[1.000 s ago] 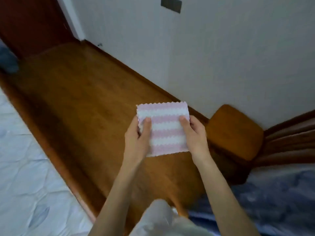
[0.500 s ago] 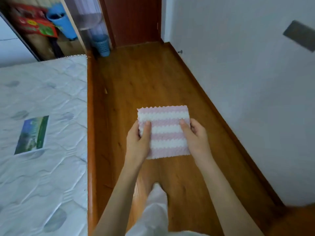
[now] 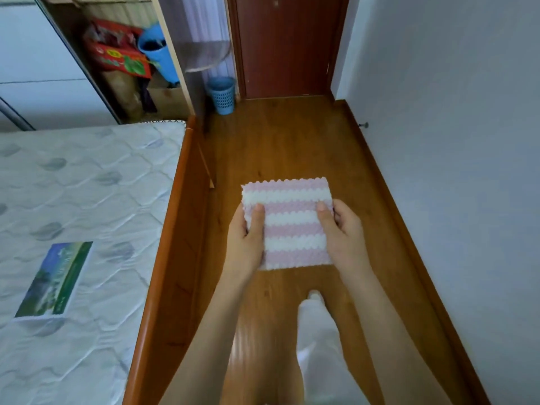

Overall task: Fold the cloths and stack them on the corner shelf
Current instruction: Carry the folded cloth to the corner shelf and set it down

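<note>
- One bed (image 3: 87,200) fills the left side, its bare quilted mattress printed with grey leaf shapes and edged on the right by an orange-brown wooden frame (image 3: 172,258).
- One label (image 3: 55,280), green and blue, lies flat on the mattress near its lower left part.
- One open cupboard (image 3: 125,68) stands beyond the head of the bed; inside it are one red bag (image 3: 119,57) and one blue bucket (image 3: 156,52), tilted, just to the right of the bag.
- One small blue basket (image 3: 222,95) with a mesh wall stands on the wooden floor (image 3: 292,147) beside the dark red door (image 3: 287,45).
- One left hand (image 3: 248,238) grips the left edge of the cloth (image 3: 292,226), thumb on top and the other fingers hidden beneath.
- One cloth is in view, folded into a rough square with pink and white stripes and a scalloped far edge; it is held level in the air over the floor, between the bed frame and the wall.
- One right hand (image 3: 342,232) grips the cloth's right edge the same way, thumb pressed on top.
- Both bare forearms reach up from the bottom edge; between them shows one leg in white cloth (image 3: 315,331).
- One pale wall (image 3: 453,171) runs along the right side, with a wooden skirting at its foot.
</note>
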`<move>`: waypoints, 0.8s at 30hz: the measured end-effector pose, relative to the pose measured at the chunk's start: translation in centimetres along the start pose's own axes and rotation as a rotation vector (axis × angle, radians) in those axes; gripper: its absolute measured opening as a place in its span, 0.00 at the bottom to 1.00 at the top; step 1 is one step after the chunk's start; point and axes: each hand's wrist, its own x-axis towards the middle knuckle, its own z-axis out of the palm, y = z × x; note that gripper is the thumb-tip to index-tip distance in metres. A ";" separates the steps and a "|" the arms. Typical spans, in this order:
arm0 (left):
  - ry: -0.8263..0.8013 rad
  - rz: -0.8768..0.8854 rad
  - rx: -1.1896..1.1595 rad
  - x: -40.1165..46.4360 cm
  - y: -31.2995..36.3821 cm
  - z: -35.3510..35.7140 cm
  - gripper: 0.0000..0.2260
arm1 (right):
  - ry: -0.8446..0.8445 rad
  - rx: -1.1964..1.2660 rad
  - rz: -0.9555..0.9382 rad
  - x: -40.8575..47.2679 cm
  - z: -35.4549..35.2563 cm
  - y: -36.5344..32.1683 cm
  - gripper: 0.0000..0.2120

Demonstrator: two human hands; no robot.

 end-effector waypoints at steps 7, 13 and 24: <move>0.088 0.000 0.011 18.0 1.5 6.8 0.09 | -0.080 -0.012 -0.026 19.5 -3.7 -0.1 0.06; 0.200 -0.026 0.014 30.9 2.7 9.9 0.08 | -0.149 -0.003 -0.019 33.9 -4.1 -0.5 0.04; 0.275 0.001 0.064 58.5 1.6 6.6 0.10 | -0.201 -0.030 -0.085 61.5 4.6 -0.1 0.04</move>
